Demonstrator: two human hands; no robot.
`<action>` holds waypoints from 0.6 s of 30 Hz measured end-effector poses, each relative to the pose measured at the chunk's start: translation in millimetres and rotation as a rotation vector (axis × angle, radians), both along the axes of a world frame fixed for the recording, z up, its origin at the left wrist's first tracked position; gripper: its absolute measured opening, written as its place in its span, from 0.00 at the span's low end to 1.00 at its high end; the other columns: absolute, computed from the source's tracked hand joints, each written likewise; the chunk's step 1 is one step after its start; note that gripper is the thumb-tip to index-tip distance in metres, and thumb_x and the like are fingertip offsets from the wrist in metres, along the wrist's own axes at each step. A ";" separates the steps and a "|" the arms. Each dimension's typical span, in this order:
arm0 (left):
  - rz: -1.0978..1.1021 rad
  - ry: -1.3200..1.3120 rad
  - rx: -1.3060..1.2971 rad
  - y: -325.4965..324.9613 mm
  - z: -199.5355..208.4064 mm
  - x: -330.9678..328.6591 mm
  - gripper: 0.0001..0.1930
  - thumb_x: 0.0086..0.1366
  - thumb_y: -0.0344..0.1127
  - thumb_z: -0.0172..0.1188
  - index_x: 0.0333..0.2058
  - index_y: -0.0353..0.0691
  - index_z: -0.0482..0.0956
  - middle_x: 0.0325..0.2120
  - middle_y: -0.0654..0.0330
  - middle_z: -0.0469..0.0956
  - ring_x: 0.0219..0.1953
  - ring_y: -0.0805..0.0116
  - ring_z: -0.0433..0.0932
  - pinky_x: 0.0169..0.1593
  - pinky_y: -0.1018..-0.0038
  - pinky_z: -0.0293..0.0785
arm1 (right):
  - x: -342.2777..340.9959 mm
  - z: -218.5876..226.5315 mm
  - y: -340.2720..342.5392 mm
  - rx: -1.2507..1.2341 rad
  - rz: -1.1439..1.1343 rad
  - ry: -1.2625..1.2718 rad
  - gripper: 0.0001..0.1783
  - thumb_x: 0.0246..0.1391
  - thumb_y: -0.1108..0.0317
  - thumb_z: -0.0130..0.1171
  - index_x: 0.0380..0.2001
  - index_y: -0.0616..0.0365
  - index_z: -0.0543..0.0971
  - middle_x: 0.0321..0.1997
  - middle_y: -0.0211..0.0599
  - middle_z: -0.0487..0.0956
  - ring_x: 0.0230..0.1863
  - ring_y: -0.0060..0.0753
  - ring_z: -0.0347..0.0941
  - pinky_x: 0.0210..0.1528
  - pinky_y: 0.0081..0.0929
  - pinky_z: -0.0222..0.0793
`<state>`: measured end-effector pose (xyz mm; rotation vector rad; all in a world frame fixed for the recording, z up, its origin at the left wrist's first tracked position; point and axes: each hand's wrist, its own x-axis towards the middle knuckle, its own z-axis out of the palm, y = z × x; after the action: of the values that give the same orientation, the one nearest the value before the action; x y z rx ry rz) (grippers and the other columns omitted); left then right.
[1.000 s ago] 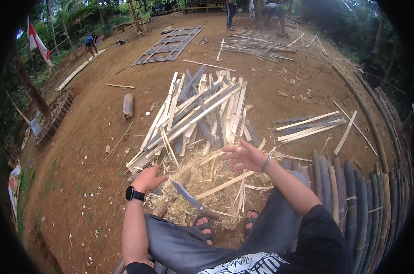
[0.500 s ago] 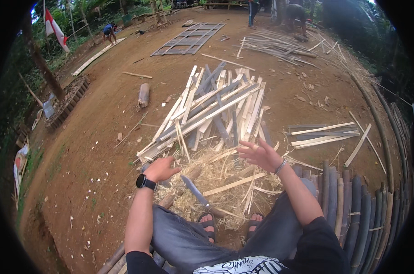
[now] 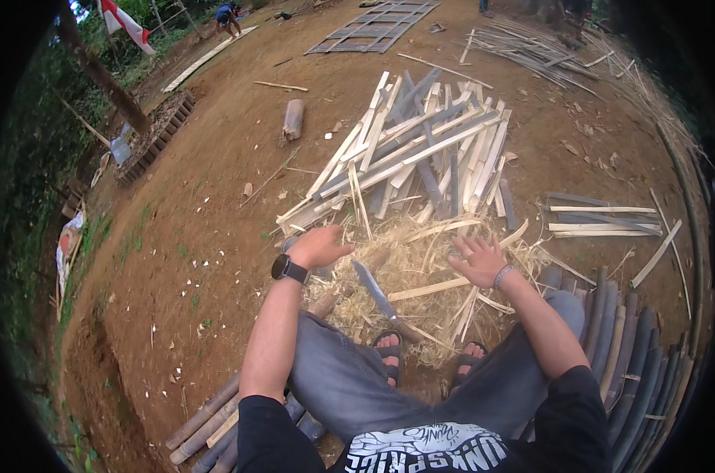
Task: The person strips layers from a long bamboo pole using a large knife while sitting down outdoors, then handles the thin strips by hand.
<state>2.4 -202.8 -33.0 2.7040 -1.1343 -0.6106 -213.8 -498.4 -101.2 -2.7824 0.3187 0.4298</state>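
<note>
My left hand (image 3: 320, 247), with a black watch at its wrist, hovers by the left edge of a heap of pale shavings (image 3: 389, 236). It holds nothing, and its thumb stands apart. My right hand (image 3: 478, 260), a bracelet on its wrist, is spread palm-down above the heap's right side, also empty. Between the hands a machete (image 3: 373, 290) rests on the shavings, its blade pointing away from me and its wooden handle (image 3: 409, 333) near my sandalled feet. Just beyond lies a large pile of split bamboo strips (image 3: 420, 150), some pale, some dark.
A smaller bundle of strips (image 3: 602, 230) lies to the right. Bamboo poles (image 3: 610, 331) run beside and under me. A short log (image 3: 293, 120) sits left of the pile. Farther off are a slatted panel (image 3: 369, 30), more strips (image 3: 531, 51) and a bending person (image 3: 228, 16).
My view has swung, so the scene sits further right and higher. My right hand has dropped closer to the shavings. The left hand has hardly moved against the heap; the machete lies still.
</note>
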 end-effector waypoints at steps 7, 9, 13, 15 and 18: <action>0.089 -0.009 0.073 -3.3 0.9 -4.1 0.35 0.67 0.64 0.32 0.61 0.44 0.64 0.61 0.51 0.62 0.67 0.45 0.49 0.67 0.47 0.38 | 7.1 -3.3 -9.3 0.087 -0.022 0.237 0.49 0.55 0.27 0.17 0.69 0.51 0.38 0.52 0.56 0.75 0.65 0.52 0.58 0.71 0.52 0.26; 0.094 0.004 0.051 -10.7 9.5 -9.8 0.33 0.69 0.57 0.34 0.62 0.38 0.60 0.62 0.47 0.60 0.66 0.46 0.51 0.68 0.53 0.41 | 2.2 -14.3 -16.8 0.105 -0.056 0.168 0.47 0.57 0.33 0.34 0.64 0.64 0.56 0.45 0.57 0.78 0.55 0.53 0.71 0.67 0.45 0.49; 0.052 0.054 -0.115 0.0 -8.6 5.5 0.35 0.67 0.51 0.44 0.63 0.29 0.53 0.63 0.41 0.55 0.66 0.53 0.54 0.67 0.69 0.51 | 1.9 -40.7 -31.9 0.028 0.147 0.050 0.23 0.47 0.54 0.58 0.30 0.68 0.81 0.38 0.59 0.79 0.41 0.53 0.77 0.47 0.38 0.73; 0.036 0.049 -0.111 2.2 -12.2 7.6 0.35 0.67 0.52 0.44 0.63 0.30 0.52 0.63 0.41 0.55 0.66 0.52 0.54 0.67 0.67 0.51 | 3.3 -35.1 -32.0 0.057 0.087 0.141 0.24 0.48 0.53 0.57 0.31 0.69 0.80 0.35 0.58 0.80 0.39 0.53 0.78 0.46 0.38 0.73; 0.071 0.079 -0.104 0.7 -8.7 4.4 0.38 0.64 0.54 0.49 0.63 0.32 0.52 0.60 0.40 0.60 0.63 0.49 0.59 0.65 0.65 0.55 | 1.3 -26.4 -30.5 0.082 0.071 0.182 0.29 0.51 0.47 0.54 0.36 0.70 0.79 0.32 0.57 0.80 0.38 0.53 0.78 0.46 0.38 0.73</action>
<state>6.8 -202.1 -41.7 2.5963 -1.0167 -0.6238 -212.6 -528.9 -127.7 -2.6856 0.2377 0.6995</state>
